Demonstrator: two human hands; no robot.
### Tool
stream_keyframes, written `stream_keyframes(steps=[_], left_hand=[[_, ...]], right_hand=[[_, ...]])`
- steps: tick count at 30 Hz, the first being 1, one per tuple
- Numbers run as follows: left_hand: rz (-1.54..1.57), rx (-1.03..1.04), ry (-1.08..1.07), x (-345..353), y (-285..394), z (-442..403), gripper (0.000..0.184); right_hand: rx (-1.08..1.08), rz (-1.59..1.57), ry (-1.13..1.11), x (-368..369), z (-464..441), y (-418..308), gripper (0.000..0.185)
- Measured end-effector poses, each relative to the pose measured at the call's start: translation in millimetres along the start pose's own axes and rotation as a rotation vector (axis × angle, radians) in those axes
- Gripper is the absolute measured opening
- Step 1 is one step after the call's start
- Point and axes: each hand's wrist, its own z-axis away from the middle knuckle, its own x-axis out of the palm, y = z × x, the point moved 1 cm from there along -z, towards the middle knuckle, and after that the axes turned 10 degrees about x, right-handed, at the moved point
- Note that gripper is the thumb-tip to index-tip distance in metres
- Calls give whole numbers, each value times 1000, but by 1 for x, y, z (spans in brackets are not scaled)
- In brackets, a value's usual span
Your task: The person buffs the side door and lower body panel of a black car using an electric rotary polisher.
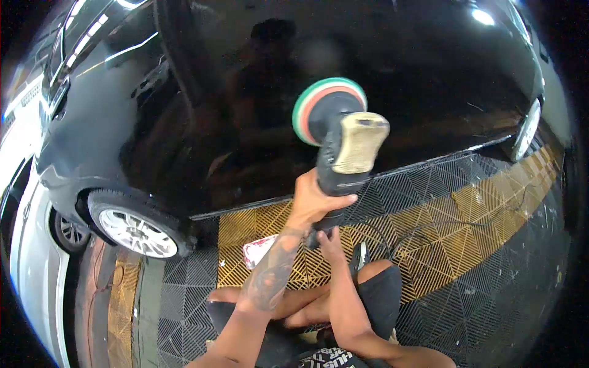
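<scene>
A black and cream polisher is held out in front of the glossy black car side. Its round pad, with green, white and orange layers, faces the panel; whether it touches cannot be told. My left hand, below a tattooed forearm, wraps around the polisher's dark body with the thumb across it. Lower down, my right hand is closed at the tail end of the tool, its fingers partly hidden. A dark cord runs across the floor to the right.
A white and red flat item lies on the yellow and black grid floor left of my forearm. The car's wheels stand at left and far right. A light-coloured car is at the left edge. My crossed legs are below.
</scene>
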Motion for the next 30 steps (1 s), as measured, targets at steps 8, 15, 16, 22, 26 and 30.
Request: stream_keyframes(steps=[8,15,16,22,26,30], left_hand=[[-121,-50,-37,-9,-14,24,63],[1,-78,145,-69,-25,81,62],[31,-84,193,-77,-30,89,60],[262,0,373,-130,-71,139,72],[409,90,467,-160,-78,161,74],[422,88,569,-188,-80,180,75]], right_hand=[[-52,133,-39,-12,-13,58,81],[93,265,-300,27,4,36,83],[98,275,-313,34,3,31,83],[-4,611,-280,78,-2,3,62],[-22,955,-343,100,-17,-2,86],[-221,1006,-432,146,-10,-24,120]])
